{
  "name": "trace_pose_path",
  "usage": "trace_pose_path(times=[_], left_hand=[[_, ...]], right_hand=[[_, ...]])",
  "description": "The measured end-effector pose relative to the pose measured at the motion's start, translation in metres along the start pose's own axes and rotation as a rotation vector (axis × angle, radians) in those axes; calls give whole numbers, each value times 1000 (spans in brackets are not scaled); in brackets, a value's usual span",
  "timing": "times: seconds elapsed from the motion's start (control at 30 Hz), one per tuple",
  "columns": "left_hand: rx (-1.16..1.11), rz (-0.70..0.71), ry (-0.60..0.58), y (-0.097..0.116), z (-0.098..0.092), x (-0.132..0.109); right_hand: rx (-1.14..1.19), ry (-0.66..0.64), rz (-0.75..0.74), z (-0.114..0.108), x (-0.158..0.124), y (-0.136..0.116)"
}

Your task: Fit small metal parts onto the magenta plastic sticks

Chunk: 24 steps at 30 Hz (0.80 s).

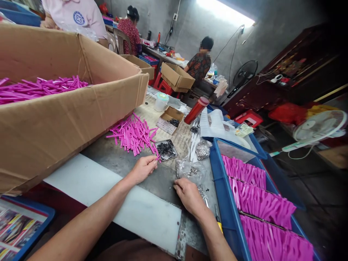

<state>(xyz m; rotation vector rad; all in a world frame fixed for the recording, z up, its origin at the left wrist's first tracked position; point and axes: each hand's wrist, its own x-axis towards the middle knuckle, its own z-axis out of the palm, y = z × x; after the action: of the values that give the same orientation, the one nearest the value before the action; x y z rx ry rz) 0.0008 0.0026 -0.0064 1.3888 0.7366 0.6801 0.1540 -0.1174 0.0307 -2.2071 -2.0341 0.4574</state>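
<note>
Left hand (144,169): forearm reaching forward and inward, back of hand up, thumb and fingers clamped on one magenta strip (158,158). Only a short end of it sticks out past my fingertips, at the near corner of a shallow tray (174,148); can't tell if strip and tray touch.

Right hand (189,194): nearer to me, well apart from the left. Forearm angled in from the right, knuckles up, fingers curled, thumb and index tips close together low over the metal tabletop (163,180). Can't tell if anything is pinched there.

Containers:
- Shallow tray, just beyond left fingertips: loose black parts (165,149), too small to identify.
- Small open cardboard box (165,127), farther out past the tray: more dark parts in one end.
- Clear plastic bag (199,172), just beyond right fingers: small metal parts (192,171) inside. Second bag (203,149) behind it, bunched up, packed with shiny bits.
- Big carton (54,123), left of left hand: magenta strips lying jumbled, level below the rim.
- Blue crate (227,203), right of right hand: magenta pieces (268,206) packed in three rows, dark dividers between.
- Lidded translucent tub (161,102), beyond the small box: contents unclear.

Loose strip pile (133,134) sits on the table ahead and left of left hand, between carton and tray. Red bottle (196,110) stands right of the small box. White board (122,203) lies under my left forearm.
</note>
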Motion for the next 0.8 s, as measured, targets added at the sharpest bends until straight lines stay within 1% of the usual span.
trace_pose_path(times=[0.43,0.67,0.8], left_hand=[[15,11,-16,-1,0,1],[28,37,-8,-3,0,0],[49,65,4,-1,-1,-2]], right_hand=[[-84,-61,-51,11,1,-6],[-143,-99,12,11,5,-12],[-172,-129,88,8,7,-16]])
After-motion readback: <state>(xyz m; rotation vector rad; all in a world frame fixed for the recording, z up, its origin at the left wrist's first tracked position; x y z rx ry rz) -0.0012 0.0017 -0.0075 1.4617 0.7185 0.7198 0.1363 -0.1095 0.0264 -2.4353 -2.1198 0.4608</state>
